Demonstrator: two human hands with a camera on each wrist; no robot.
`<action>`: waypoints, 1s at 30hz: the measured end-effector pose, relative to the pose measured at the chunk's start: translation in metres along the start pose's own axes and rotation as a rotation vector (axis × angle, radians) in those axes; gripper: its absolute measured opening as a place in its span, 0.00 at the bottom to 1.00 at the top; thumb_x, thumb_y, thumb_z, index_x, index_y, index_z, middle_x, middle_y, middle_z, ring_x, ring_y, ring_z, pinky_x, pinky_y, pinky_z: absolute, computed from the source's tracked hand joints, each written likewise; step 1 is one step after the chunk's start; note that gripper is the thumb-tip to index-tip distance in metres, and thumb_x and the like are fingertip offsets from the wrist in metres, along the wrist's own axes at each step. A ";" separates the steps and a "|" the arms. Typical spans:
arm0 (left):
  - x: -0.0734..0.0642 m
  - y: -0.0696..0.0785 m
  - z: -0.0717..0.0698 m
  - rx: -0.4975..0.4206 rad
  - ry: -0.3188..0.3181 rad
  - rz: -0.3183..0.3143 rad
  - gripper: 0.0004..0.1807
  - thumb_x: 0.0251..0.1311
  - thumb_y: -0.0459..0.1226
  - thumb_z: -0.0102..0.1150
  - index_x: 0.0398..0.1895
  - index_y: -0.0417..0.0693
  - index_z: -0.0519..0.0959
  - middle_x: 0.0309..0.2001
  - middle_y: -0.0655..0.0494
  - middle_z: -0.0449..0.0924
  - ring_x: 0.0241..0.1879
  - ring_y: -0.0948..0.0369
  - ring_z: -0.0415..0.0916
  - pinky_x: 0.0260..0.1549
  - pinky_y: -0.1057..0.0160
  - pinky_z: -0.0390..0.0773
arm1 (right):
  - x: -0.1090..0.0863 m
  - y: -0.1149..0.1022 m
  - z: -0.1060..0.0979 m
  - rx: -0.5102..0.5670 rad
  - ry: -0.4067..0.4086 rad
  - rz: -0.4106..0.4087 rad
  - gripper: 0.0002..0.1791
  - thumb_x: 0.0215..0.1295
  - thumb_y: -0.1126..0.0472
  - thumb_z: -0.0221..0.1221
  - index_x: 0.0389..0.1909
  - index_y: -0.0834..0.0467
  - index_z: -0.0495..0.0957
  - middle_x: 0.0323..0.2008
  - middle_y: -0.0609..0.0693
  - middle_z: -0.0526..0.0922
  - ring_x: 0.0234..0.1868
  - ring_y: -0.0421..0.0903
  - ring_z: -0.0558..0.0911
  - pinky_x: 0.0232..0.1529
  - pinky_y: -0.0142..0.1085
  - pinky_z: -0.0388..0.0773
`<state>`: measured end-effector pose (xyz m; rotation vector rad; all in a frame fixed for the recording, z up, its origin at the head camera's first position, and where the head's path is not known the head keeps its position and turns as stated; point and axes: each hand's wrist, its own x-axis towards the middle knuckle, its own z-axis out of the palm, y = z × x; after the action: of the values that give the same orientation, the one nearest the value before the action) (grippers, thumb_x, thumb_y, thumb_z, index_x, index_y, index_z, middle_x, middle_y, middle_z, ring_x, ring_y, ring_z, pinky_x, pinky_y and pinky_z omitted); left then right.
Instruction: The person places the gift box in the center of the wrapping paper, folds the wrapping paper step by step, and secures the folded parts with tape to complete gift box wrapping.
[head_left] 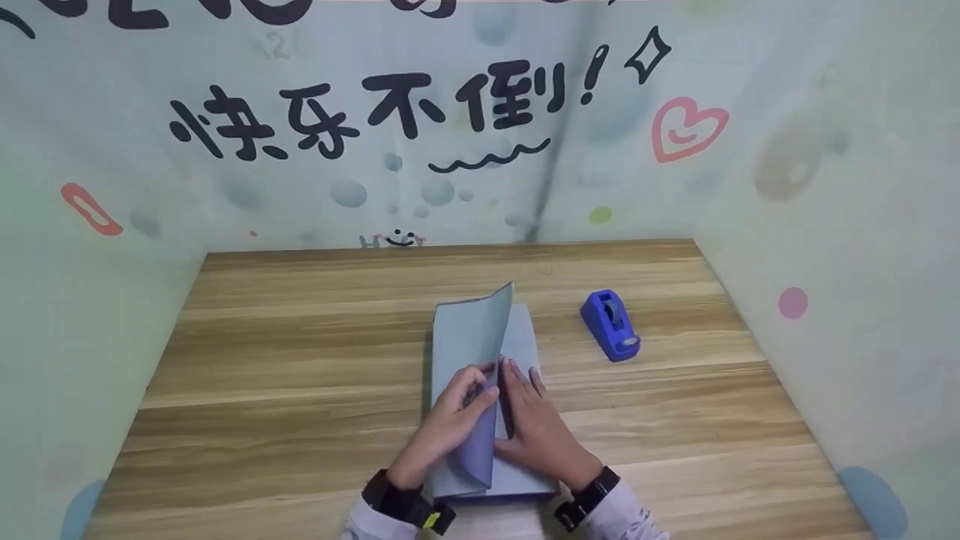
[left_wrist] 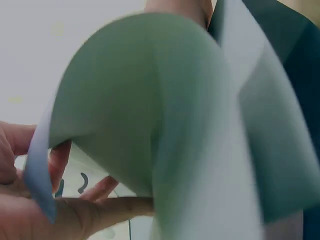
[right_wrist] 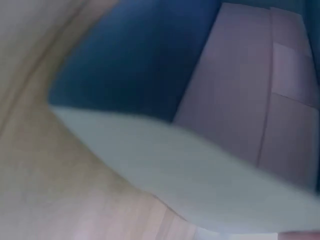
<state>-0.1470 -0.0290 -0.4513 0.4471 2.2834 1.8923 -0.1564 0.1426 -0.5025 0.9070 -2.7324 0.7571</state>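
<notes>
A sheet of pale blue-grey paper (head_left: 465,330) lies wrapped over a flat box, with one long edge raised along the middle. My left hand (head_left: 450,416) pinches that raised edge, thumb on its right side. In the left wrist view the paper (left_wrist: 115,85) bends in a wide curve, with fingers (left_wrist: 75,215) beside and behind it. My right hand (head_left: 544,435) rests on the right part of the wrap, fingers extended forward beside the raised edge. The right wrist view shows the box's lavender-grey end (right_wrist: 225,75), with seams, inside the open end of the paper.
A blue tape dispenser (head_left: 611,326) stands to the right of the wrapped box on the wood-grain table (head_left: 300,352). Printed cloth walls (head_left: 300,195) rise behind the table and along both sides. Black straps (head_left: 401,502) circle both wrists.
</notes>
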 end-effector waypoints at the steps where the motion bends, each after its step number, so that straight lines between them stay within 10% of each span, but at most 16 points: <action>1: 0.001 -0.001 0.000 0.001 -0.016 -0.011 0.12 0.68 0.41 0.46 0.37 0.38 0.66 0.62 0.34 0.64 0.63 0.43 0.60 0.59 0.48 0.63 | -0.001 0.001 -0.004 0.096 -0.018 0.027 0.51 0.50 0.52 0.63 0.66 0.76 0.49 0.67 0.72 0.55 0.69 0.62 0.56 0.67 0.56 0.50; 7: 0.002 -0.004 0.000 0.198 -0.100 -0.018 0.15 0.71 0.41 0.38 0.48 0.37 0.66 0.51 0.39 0.72 0.56 0.46 0.68 0.56 0.48 0.67 | 0.002 0.010 -0.021 0.834 0.049 0.329 0.42 0.60 0.74 0.45 0.72 0.65 0.33 0.72 0.66 0.44 0.72 0.59 0.46 0.69 0.50 0.46; 11: 0.000 -0.008 0.004 0.467 -0.134 0.036 0.15 0.68 0.33 0.43 0.53 0.35 0.68 0.58 0.37 0.70 0.60 0.45 0.67 0.58 0.48 0.67 | 0.007 0.009 -0.032 1.070 0.225 0.574 0.34 0.67 0.70 0.38 0.72 0.63 0.38 0.67 0.65 0.58 0.68 0.56 0.60 0.67 0.45 0.58; 14: -0.005 -0.010 0.009 0.637 -0.141 0.069 0.18 0.65 0.32 0.47 0.57 0.37 0.68 0.63 0.39 0.66 0.63 0.47 0.63 0.61 0.49 0.64 | 0.011 0.011 -0.040 1.050 0.273 0.739 0.31 0.70 0.61 0.46 0.70 0.65 0.48 0.45 0.58 0.77 0.43 0.44 0.77 0.44 0.31 0.74; 18: -0.011 -0.015 0.011 0.770 -0.129 0.097 0.22 0.63 0.34 0.51 0.60 0.42 0.68 0.66 0.44 0.64 0.65 0.49 0.62 0.62 0.49 0.62 | 0.012 0.018 -0.043 0.860 0.126 0.813 0.23 0.63 0.55 0.58 0.53 0.66 0.70 0.17 0.45 0.70 0.14 0.37 0.65 0.14 0.27 0.63; 23: -0.014 -0.023 0.007 0.810 -0.144 0.141 0.24 0.64 0.37 0.50 0.63 0.44 0.66 0.68 0.47 0.61 0.67 0.51 0.59 0.63 0.48 0.58 | 0.010 0.026 -0.036 0.623 0.015 0.756 0.16 0.58 0.53 0.61 0.19 0.59 0.74 0.07 0.42 0.62 0.09 0.37 0.60 0.12 0.28 0.56; 30: -0.015 -0.035 -0.012 0.651 -0.109 0.117 0.23 0.63 0.39 0.51 0.63 0.47 0.68 0.70 0.49 0.56 0.70 0.47 0.49 0.65 0.41 0.52 | 0.011 0.033 -0.030 0.685 -0.007 0.709 0.18 0.60 0.56 0.59 0.14 0.56 0.68 0.06 0.40 0.59 0.09 0.36 0.58 0.13 0.28 0.53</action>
<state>-0.1407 -0.0509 -0.4849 0.7444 2.8033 1.0760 -0.1852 0.1747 -0.4872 -0.0537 -2.8077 1.8725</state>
